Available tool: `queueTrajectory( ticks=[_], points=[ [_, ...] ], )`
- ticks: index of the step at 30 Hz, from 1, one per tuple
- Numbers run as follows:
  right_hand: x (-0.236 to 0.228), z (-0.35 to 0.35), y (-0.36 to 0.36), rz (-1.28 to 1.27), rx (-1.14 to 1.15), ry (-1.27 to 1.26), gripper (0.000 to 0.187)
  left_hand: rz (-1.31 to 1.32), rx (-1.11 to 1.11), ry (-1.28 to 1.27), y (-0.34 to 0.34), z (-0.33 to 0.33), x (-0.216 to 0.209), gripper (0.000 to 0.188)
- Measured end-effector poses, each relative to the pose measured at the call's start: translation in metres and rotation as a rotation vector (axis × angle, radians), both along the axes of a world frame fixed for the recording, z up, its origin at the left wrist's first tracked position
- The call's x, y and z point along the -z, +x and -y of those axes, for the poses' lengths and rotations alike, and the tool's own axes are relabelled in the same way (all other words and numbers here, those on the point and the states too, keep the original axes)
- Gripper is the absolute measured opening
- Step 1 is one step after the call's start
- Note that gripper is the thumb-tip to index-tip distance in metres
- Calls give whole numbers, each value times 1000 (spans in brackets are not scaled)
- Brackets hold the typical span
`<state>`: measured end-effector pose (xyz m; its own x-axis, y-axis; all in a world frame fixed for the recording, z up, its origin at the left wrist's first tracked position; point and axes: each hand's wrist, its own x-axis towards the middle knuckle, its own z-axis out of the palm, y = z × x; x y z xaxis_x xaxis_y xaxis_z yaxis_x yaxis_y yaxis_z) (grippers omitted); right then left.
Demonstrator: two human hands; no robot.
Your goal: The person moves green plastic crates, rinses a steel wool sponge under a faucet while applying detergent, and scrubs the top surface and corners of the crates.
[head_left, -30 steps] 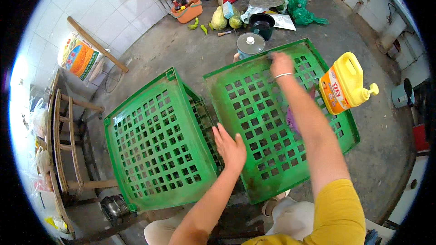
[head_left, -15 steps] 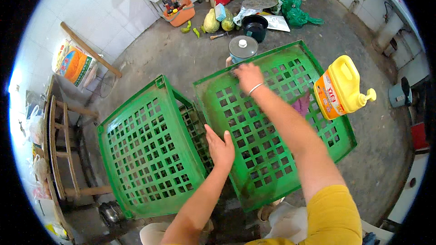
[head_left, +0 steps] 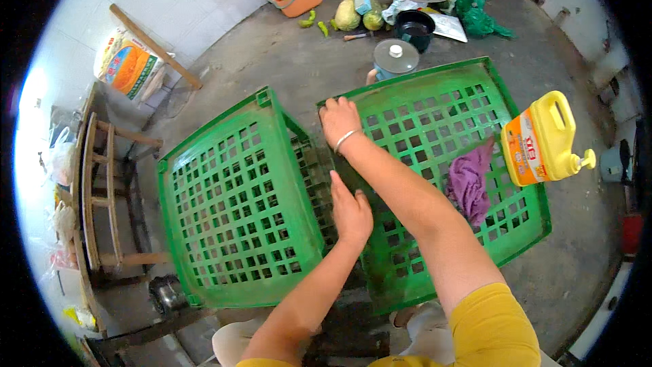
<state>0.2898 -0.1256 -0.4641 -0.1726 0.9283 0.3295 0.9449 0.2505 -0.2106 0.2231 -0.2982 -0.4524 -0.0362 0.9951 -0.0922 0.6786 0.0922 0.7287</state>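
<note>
A green plastic lattice rack (head_left: 407, 83) lies right of centre, its far end pointing away from me. My right hand (head_left: 341, 124) presses on its far left corner with the fingers curled down. Whatever may be under those fingers is hidden. Against the rack's left edge, nearer to me, rests my left hand (head_left: 352, 214), its fingers straight and thumb apart. Beyond my right forearm a crumpled purple cloth (head_left: 471, 183) lies on the lattice. A yellow jug (head_left: 557, 143) with a pump top stands at the rack's right side.
A second green lattice rack (head_left: 234, 204) stands close on the left. Behind are a lidded pot (head_left: 396, 59), a black pot (head_left: 414, 29), pale melons (head_left: 348, 15) and a green plastic bag (head_left: 479, 13). A wooden frame (head_left: 102, 190) and a grain sack (head_left: 129, 64) line the left wall.
The view has shifted, moving the scene in the picture. My right hand has slid left along the far edge to the corner. More of the purple cloth shows beside my forearm.
</note>
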Motion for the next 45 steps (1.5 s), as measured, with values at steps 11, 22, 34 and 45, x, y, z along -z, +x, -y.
queueTrajectory(
  ticks=[11,22,34,45],
  points=[
    [8,-2,65,202,134,-51,21,47,-60,-10,0,-4,4,64],
    [-39,24,34,271,-440,-366,21,4,-53,-19,-3,-4,1,66],
    [-5,7,5,60,-5,-72,20,43,-49,-59,-2,-1,-1,64],
    [1,-4,134,245,394,-224,20,101,-70,25,5,-4,6,63]
  ],
)
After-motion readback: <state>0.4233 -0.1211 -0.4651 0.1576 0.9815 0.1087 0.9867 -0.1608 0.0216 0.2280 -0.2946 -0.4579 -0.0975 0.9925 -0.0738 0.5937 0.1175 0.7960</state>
